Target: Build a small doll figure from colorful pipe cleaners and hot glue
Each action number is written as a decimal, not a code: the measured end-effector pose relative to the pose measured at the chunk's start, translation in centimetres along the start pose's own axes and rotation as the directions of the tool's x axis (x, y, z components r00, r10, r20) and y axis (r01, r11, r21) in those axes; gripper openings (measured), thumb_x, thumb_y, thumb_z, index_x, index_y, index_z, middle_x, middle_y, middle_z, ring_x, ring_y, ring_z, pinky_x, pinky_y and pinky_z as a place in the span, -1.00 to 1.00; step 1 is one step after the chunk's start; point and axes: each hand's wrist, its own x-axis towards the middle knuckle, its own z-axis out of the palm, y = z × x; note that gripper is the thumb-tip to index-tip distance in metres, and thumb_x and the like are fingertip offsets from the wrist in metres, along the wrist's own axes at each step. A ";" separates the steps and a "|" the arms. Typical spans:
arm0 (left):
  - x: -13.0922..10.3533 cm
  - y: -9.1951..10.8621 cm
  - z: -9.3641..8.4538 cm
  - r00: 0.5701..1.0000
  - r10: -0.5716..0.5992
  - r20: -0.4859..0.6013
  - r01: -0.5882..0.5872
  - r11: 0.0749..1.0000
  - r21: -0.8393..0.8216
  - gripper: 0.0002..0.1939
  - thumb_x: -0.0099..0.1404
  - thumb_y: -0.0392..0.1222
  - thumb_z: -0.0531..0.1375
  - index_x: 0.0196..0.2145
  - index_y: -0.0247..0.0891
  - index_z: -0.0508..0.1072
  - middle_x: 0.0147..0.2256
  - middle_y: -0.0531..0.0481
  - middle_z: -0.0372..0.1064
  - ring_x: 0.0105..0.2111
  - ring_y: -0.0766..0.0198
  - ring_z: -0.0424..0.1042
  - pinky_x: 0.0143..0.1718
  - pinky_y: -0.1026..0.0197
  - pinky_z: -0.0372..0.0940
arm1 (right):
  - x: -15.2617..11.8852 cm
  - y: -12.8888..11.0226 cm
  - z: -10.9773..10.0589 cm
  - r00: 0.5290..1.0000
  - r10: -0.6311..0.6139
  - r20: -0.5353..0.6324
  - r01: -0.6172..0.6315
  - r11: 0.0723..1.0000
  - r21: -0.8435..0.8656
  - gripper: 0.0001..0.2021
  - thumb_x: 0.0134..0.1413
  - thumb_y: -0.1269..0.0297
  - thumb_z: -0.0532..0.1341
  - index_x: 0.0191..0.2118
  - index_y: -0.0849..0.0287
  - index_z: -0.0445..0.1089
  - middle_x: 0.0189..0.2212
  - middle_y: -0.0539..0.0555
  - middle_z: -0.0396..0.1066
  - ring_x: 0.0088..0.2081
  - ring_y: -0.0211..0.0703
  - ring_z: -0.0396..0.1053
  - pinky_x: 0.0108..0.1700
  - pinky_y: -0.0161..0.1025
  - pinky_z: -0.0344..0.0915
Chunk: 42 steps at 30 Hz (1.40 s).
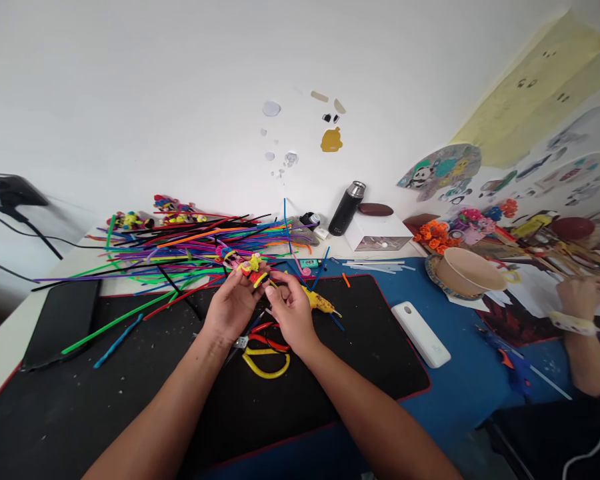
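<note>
My left hand [233, 303] is closed around a small pipe-cleaner doll [253, 268] in yellow and red, held above the black mat [330, 373]. At the doll's lower right end, my right hand [291, 307] pinches with thumb and fingers; exactly what part lies between them is partly hidden. Just behind the doll is another pipe-cleaner doll [227, 255] in pink and blue. Below my hands lie yellow-handled scissors [267, 365] and red-handled pliers [267, 335]. A yellow glue gun [321, 303] rests to the right of my right hand, partly covered by it.
Loose pipe cleaners [180, 250] in many colours pile up along the wall, with several finished dolls [173, 208] behind. A black thermos [347, 208], white box [380, 230], white power bank [421, 335] and bowl [470, 272] stand rightward. A co-worker's hand [583, 293] is far right.
</note>
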 end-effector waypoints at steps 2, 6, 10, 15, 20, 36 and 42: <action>0.1 0.0 -0.3 1.000 -0.014 -0.013 0.014 1.000 -0.006 -0.84 0.37 -0.10 0.41 -0.12 -0.15 0.68 -0.04 -0.08 0.69 0.06 0.04 0.60 0.09 0.03 0.48 | 0.0 -0.4 -0.2 1.000 -0.009 -0.013 0.009 1.000 0.011 -0.50 0.23 -0.16 0.39 0.10 0.08 0.44 -0.55 -0.18 0.10 -0.55 -0.27 0.02 -0.50 -0.28 -0.01; 0.2 -0.3 -0.6 1.000 -0.018 -0.017 0.018 1.000 -0.014 -0.83 0.36 -0.09 0.41 -0.13 -0.17 0.68 -0.06 -0.07 0.69 0.05 0.06 0.61 0.08 0.06 0.49 | -0.1 -1.3 -0.3 0.999 -0.048 0.020 0.049 0.998 -0.042 -0.52 0.25 -0.13 0.39 0.11 0.07 0.47 -0.56 -0.19 0.07 -0.53 -0.26 0.03 -0.47 -0.27 0.02; 0.3 -0.5 -0.7 1.000 -0.023 -0.007 0.023 1.000 -0.008 -0.83 0.36 -0.09 0.41 -0.14 -0.17 0.68 -0.07 -0.07 0.68 0.03 0.06 0.60 0.06 0.06 0.49 | -0.4 -1.5 0.0 0.995 -0.091 0.051 0.095 0.993 -0.077 -0.62 0.28 -0.05 0.38 0.07 0.06 0.50 -0.54 -0.16 0.11 -0.49 -0.23 0.07 -0.42 -0.24 0.09; 0.3 -0.6 -0.7 1.000 -0.029 -0.009 0.029 0.999 0.020 -0.81 0.35 -0.08 0.41 -0.13 -0.18 0.68 -0.06 -0.11 0.68 0.09 -0.01 0.59 0.11 0.01 0.47 | -0.4 -1.4 0.1 0.995 -0.079 0.058 0.083 0.994 -0.069 -0.65 0.27 -0.06 0.38 0.01 0.05 0.52 -0.53 -0.13 0.13 -0.49 -0.22 0.08 -0.43 -0.24 0.08; 0.3 -0.6 -0.6 0.999 -0.024 -0.024 0.024 1.000 0.003 -0.86 0.32 -0.14 0.42 -0.18 -0.18 0.68 -0.09 -0.09 0.68 0.05 0.00 0.60 0.13 -0.01 0.47 | -0.3 -1.4 0.0 0.996 -0.060 0.062 0.064 0.995 -0.071 -0.66 0.29 -0.07 0.37 -0.02 0.05 0.50 -0.53 -0.13 0.12 -0.50 -0.22 0.06 -0.46 -0.25 0.05; 0.2 -0.7 -0.5 1.000 -0.003 -0.019 0.004 0.999 0.049 -0.85 0.32 -0.09 0.43 -0.19 -0.16 0.68 -0.08 -0.10 0.68 0.08 -0.03 0.59 0.13 -0.02 0.47 | -0.4 -0.7 0.0 0.998 -0.032 0.047 0.034 0.998 -0.056 -0.61 0.28 -0.13 0.38 0.00 0.04 0.49 -0.53 -0.14 0.10 -0.51 -0.22 0.06 -0.47 -0.26 0.03; 0.0 -0.4 -0.1 0.999 0.038 -0.015 -0.037 0.997 0.062 -0.75 0.33 -0.05 0.45 -0.08 -0.15 0.67 -0.03 -0.10 0.67 0.07 0.02 0.60 0.10 0.03 0.46 | -0.3 -0.2 -0.1 0.999 -0.018 -0.031 0.018 1.000 0.001 -0.48 0.24 -0.16 0.40 0.12 0.07 0.41 -0.52 -0.16 0.12 -0.52 -0.26 0.05 -0.50 -0.29 0.01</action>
